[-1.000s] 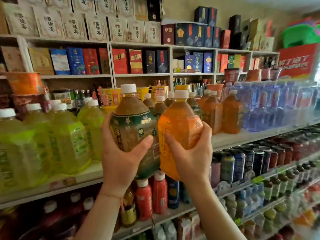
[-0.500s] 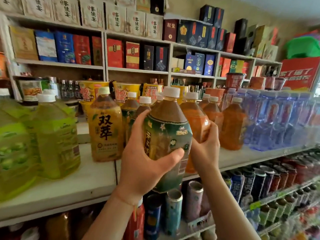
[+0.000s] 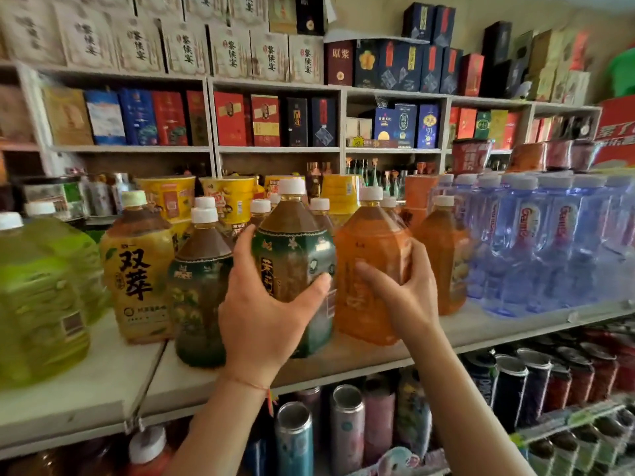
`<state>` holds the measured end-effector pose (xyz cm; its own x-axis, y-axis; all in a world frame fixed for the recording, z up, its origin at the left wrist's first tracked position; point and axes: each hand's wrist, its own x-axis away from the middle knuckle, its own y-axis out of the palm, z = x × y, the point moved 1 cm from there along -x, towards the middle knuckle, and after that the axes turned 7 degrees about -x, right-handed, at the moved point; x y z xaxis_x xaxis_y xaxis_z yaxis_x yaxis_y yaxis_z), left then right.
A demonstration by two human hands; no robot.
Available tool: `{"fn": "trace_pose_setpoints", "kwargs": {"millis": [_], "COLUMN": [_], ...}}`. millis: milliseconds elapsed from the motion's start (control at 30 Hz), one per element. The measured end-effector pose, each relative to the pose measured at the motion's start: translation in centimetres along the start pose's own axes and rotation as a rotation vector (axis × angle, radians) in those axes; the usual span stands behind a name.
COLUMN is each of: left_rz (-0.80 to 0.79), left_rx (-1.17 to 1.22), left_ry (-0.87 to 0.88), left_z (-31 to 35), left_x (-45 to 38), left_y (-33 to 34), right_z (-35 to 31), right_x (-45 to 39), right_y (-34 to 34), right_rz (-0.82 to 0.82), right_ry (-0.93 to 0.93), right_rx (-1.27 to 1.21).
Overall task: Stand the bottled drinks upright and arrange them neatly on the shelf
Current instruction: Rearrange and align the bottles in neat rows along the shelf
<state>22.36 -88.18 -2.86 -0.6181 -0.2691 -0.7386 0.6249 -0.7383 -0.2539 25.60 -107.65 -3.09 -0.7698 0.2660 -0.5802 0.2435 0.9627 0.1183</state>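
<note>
1. Small shop, white shelf (image 3: 343, 359) at chest height w/ rows of drinks. Boxed goods stacked on the wall shelves behind.
2. Left hand (image 3: 264, 317) grips the green-label tea bottle (image 3: 295, 255): thumb across the front, fingers round its left side. Bottle is upright, white cap on, base at the shelf; can't tell if it's fully set down.
3. Right hand (image 3: 402, 293) grips the orange drink bottle (image 3: 371, 255) just beside it, fingers curled round the right side, thumb on the front. Also upright, standing near the shelf front.
4. The two bottles are touching or v. close, side by side.
5. Left of them: another green-label tea bottle (image 3: 199, 286) upright, then a yellow-label bottle (image 3: 137, 276), then big pale green bottles (image 3: 41, 297) at the far left.
6. Right of them: another orange bottle (image 3: 446, 255), then a block of clear blue water bottles (image 3: 549, 242).
7. Behind the front row: more capped bottles + yellow cup-noodle tubs (image 3: 168, 197).
8. Shelf below holds cans (image 3: 347, 427) and red-capped bottles, a bit blurry.
9. Thin red string on the left wrist.
</note>
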Motion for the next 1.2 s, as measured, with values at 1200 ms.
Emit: {"fn": "trace_pose_setpoints", "kwargs": {"millis": [1200], "left_rz": [-0.175], "left_rx": [-0.284], "left_ry": [0.103], "left_z": [8.0], "left_x": [4.8], "left_y": [16.3], "right_z": [4.7], "right_x": [-4.4], "right_y": [-10.2], "right_rz": [0.000], "right_ry": [-0.776], "right_rx": [0.378]}}
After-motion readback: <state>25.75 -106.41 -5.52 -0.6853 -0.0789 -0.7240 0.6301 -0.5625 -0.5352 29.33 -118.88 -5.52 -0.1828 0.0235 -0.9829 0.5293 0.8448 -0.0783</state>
